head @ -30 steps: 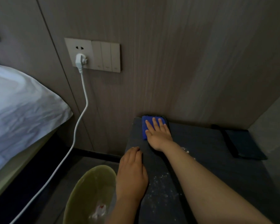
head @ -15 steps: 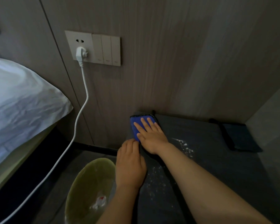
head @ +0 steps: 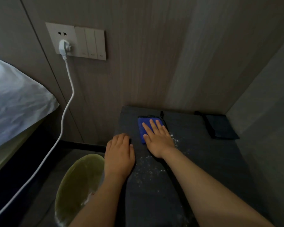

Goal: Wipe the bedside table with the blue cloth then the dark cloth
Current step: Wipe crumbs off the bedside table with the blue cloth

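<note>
The dark grey bedside table stands against the wood-panel wall. A folded blue cloth lies near the table's back left, and my right hand presses flat on it with fingers spread. My left hand rests palm down on the table's left edge, holding nothing. White crumbs or powder are scattered on the top between and below my hands. The dark cloth lies folded in the back right corner, apart from both hands.
A pale green waste bin stands on the floor just left of the table. A white cable hangs from a wall socket down past the bed's white pillow. A side wall closes off the right.
My right hand slid the blue cloth left toward the table's edge, then back to the right and away from the edge. My left hand stayed at the left edge.
</note>
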`<state>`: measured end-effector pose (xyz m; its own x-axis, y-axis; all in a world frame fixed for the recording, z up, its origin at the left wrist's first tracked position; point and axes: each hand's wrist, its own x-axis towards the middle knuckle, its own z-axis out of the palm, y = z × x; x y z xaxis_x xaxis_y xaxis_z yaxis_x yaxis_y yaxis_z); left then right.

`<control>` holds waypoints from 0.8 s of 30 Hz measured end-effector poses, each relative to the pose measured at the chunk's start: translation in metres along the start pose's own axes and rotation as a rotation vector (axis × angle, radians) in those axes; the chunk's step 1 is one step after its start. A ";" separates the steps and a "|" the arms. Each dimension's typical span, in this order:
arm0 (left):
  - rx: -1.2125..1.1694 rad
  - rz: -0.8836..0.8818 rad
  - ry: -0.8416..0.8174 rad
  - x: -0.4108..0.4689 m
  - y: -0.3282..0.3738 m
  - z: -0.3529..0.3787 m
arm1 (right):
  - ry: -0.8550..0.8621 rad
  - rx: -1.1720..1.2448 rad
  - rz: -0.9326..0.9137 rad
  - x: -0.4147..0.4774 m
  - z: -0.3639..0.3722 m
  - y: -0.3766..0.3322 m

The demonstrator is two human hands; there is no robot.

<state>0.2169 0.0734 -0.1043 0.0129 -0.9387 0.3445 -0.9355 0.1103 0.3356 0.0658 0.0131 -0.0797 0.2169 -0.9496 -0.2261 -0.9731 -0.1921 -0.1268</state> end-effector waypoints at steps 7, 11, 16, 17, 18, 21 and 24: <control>-0.009 -0.007 -0.015 0.001 0.000 0.000 | 0.004 0.005 0.083 -0.024 0.002 0.024; -0.014 0.011 -0.018 0.000 0.000 -0.001 | 0.004 0.012 0.122 -0.036 0.004 0.031; -0.010 0.016 -0.011 -0.001 0.000 -0.001 | 0.011 0.027 0.146 -0.050 0.006 0.040; -0.012 0.015 -0.014 0.000 0.000 -0.001 | 0.014 0.028 0.152 -0.051 0.006 0.042; -0.012 0.014 -0.015 0.000 0.000 -0.001 | 0.017 0.028 0.157 -0.053 0.007 0.044; -0.007 0.012 -0.014 0.000 0.001 -0.002 | 0.027 0.029 0.181 -0.061 0.008 0.052; -0.005 0.014 -0.024 -0.001 0.000 -0.003 | 0.021 0.031 0.212 -0.071 0.008 0.061</control>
<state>0.2177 0.0751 -0.1019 -0.0091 -0.9446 0.3282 -0.9337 0.1256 0.3354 -0.0085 0.0708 -0.0792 0.0060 -0.9730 -0.2308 -0.9939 0.0195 -0.1084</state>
